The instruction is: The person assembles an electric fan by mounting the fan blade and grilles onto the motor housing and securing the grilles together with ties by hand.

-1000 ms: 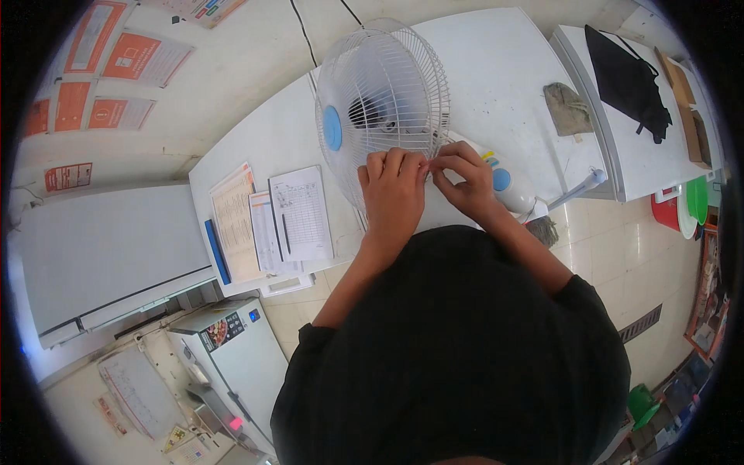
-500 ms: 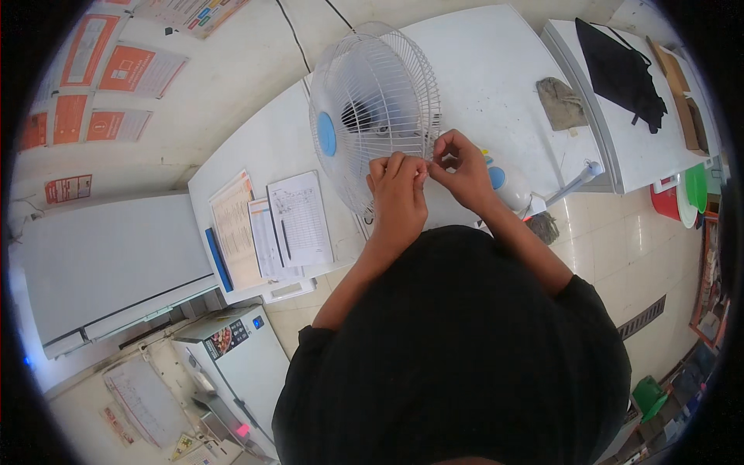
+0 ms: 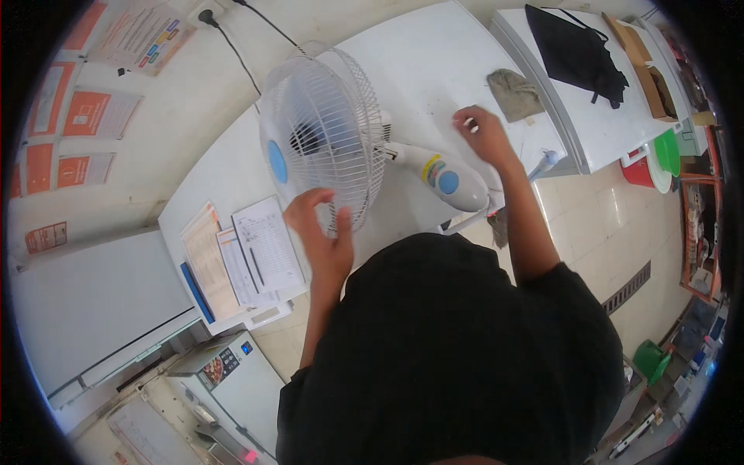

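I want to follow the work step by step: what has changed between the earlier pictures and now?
The right hand left the fan guard and moved right, onto the white table. The left hand stayed at the guard's lower rim. The fan and the papers kept their places.

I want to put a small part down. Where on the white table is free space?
The white table is bare behind the fan, up to the rag and right hand. It is crowded at the near left corner, where papers lie beside the left hand.
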Tool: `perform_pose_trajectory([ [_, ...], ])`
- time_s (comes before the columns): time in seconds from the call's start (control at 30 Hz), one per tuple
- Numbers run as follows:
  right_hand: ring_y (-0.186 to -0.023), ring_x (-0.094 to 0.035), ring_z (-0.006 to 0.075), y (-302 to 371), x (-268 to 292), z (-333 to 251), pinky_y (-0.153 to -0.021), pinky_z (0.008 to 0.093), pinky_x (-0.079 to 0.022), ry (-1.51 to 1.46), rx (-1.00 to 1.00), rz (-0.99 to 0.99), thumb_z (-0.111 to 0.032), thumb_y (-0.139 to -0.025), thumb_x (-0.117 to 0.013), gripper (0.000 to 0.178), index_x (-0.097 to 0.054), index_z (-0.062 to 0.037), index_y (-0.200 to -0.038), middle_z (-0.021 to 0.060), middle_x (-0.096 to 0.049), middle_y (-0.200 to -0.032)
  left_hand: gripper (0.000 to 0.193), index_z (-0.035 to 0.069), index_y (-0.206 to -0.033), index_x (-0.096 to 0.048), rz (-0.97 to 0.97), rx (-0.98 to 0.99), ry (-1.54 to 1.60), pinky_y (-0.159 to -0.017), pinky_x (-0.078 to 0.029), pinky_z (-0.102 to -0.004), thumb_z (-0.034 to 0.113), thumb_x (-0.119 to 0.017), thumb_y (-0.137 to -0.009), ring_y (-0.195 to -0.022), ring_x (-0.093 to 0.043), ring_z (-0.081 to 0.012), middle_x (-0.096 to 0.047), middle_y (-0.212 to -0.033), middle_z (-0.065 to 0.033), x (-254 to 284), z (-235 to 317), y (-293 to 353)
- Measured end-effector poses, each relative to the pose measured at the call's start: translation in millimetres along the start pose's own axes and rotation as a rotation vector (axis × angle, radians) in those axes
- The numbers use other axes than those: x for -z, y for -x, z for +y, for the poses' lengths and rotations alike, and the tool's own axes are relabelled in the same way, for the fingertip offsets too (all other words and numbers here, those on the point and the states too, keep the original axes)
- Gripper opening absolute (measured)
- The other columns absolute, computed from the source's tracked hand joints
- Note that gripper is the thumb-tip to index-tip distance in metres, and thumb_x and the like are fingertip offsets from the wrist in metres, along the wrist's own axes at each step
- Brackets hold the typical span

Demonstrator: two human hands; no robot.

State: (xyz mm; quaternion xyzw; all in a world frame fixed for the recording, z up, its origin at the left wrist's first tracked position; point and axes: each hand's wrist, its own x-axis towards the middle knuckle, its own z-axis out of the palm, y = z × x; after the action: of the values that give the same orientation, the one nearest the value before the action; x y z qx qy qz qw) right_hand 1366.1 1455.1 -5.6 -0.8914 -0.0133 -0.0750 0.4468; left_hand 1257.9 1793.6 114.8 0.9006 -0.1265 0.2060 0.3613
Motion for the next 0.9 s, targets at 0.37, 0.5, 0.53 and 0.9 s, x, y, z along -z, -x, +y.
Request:
perform_pose_trajectory([
  [0.37,-0.097,-0.071,0.0388,8.3,-33.1,127.2,-0.084,0.0490,-0.057,0.731,-0.236,-0.342,-0.016,-0.085,-0.059,0.021,-0.072,-0.0018,-0.093,0.0209,-0.072,-0.104,0.024,0.008,-0.118,-0.063,0.263,0.349,0.071,-0.084,-0.036,-0.0328,0.011,-0.064,-0.094,-0.105,-0.047,-0.0201,-0.062,-0.113,-0.0052,0.4,-20.7,47.8],
  [0.5,-0.098,-0.071,0.0385,12.2,-40.0,129.8,-0.085,0.0483,-0.057,0.713,-0.238,-0.325,-0.017,-0.084,-0.059,0.021,-0.073,-0.0026,-0.093,0.0207,-0.071,-0.104,0.023,0.008,-0.117,-0.063,0.304,0.389,0.061,-0.083,-0.036,-0.0320,0.011,-0.064,-0.094,-0.102,-0.047,-0.0195,-0.062,-0.112,-0.0051,5.0,-19.7,56.1],
  [0.53,-0.096,-0.070,0.0391,14.1,-42.1,135.0,-0.084,0.0484,-0.057,0.710,-0.230,-0.309,-0.018,-0.085,-0.060,0.020,-0.072,-0.0033,-0.093,0.0204,-0.071,-0.103,0.023,0.008,-0.117,-0.063,0.315,0.396,0.056,-0.083,-0.036,-0.0320,0.011,-0.064,-0.094,-0.102,-0.047,-0.0195,-0.062,-0.112,-0.0051,4.5,-22.7,56.5],
  [0.9,-0.076,-0.060,0.0084,26.2,17.4,-5.2,-0.061,0.0213,-0.044,-0.405,-0.265,-0.010,-0.005,-0.096,-0.065,0.019,-0.062,-0.0042,-0.115,0.0035,-0.070,-0.092,0.016,0.007,-0.112,-0.066,0.402,0.496,0.108,-0.081,-0.039,-0.0308,0.009,-0.063,-0.096,-0.102,-0.053,-0.0185,-0.065,-0.108,-0.0060,24.1,-84.4,91.8],
])
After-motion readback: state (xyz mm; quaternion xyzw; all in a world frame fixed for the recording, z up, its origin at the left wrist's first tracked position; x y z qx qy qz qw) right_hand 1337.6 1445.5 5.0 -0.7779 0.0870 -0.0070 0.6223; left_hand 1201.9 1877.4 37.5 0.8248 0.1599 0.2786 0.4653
